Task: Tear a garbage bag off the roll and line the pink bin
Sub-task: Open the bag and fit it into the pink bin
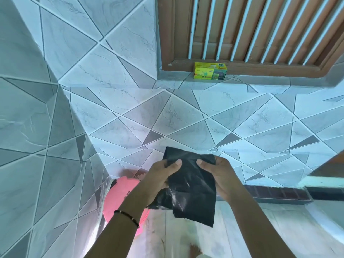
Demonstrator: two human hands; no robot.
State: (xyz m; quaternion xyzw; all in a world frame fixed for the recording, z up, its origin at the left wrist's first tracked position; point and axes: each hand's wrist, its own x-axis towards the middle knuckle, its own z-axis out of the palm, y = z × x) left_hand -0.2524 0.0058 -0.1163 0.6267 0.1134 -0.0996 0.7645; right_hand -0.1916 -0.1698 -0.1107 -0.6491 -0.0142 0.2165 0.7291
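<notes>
Hands [160,177] gripping bag [191,183] above bin [119,194]

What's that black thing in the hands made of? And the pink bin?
The black bag looks like thin, slightly glossy plastic film: it creases and catches light. The pink bin seems smooth moulded plastic, judging by its even colour and soft sheen.

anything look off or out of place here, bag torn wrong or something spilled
Nothing stands out. Both hands, left and right, hold the still-folded black bag, which looks intact. The pink bin sits in the corner below, and the yellow box stands upright on the sill.
</notes>
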